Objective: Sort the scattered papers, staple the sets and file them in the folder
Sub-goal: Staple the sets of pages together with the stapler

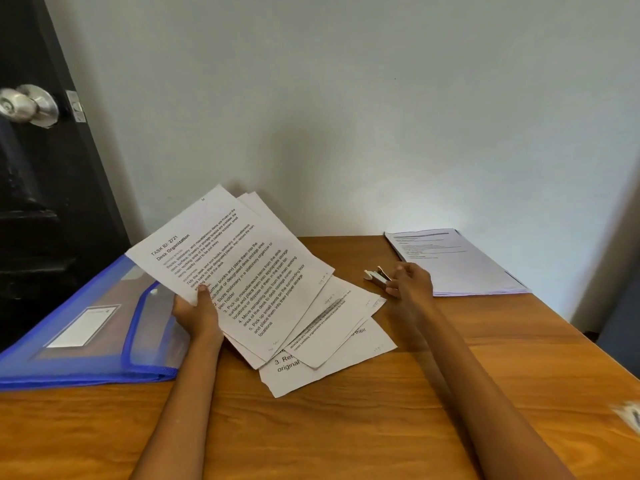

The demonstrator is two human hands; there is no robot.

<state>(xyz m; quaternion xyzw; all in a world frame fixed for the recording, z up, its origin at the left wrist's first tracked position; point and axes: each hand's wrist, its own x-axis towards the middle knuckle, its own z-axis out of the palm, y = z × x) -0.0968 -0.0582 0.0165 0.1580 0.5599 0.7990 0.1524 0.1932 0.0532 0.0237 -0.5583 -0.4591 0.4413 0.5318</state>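
Left hand pinching, thumb up, right hand curled, arm outstretched

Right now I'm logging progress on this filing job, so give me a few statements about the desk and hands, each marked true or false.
1. The left hand holds a fanned set of white printed sheets. True.
2. The right hand rests flat on the bare wooden desk. False: its fingers are at the small white stapler.
3. The blue translucent plastic folder lies at the desk's left side. True.
4. The neat stack of printed papers lies inside the folder. False: it lies on the desk at far right.
5. Loose sheets lie on the desk under the held set. True.
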